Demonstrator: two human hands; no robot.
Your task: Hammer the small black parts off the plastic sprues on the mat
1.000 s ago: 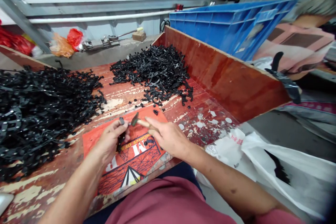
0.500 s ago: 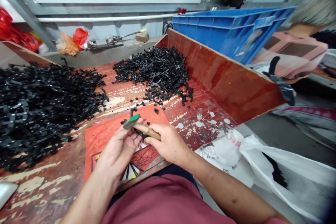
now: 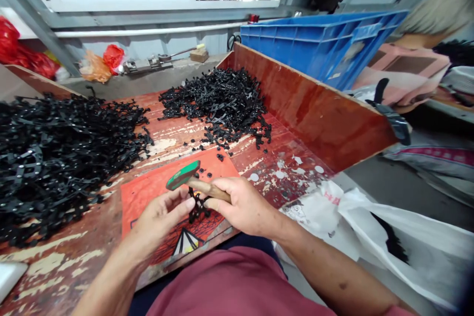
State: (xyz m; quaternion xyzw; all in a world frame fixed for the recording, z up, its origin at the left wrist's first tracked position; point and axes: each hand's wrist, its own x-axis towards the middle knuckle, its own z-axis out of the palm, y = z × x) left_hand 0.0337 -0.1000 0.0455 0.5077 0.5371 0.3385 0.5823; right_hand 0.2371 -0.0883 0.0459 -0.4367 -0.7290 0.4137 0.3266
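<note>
My right hand (image 3: pixel 246 205) is closed around the wooden handle of a hammer (image 3: pixel 213 190) with a green head, which points left above my left hand. The fingers of my left hand (image 3: pixel 168 210) pinch the edge of a small black linked part (image 3: pixel 200 207), just under the handle. The part's right end lies close to my right fingertips; whether they touch it is unclear. Beneath both hands is an orange printed cloth (image 3: pixel 148 185), and a few loose black pieces (image 3: pixel 209 175) rest on it.
Heaps of black linked parts (image 3: pixel 66 153) lie at left and a smaller pile (image 3: pixel 222 103) at the back. A wooden side board (image 3: pixel 314 113) borders the table's right, with a blue crate (image 3: pixel 296 49) behind it. A person (image 3: pixel 411 66) is at the right. White sacks (image 3: pixel 418 252) stand below.
My left hand has turned from palm-up to a pinch on the black part. The hammer's head has lifted clear of the left palm and shifted slightly left.
</note>
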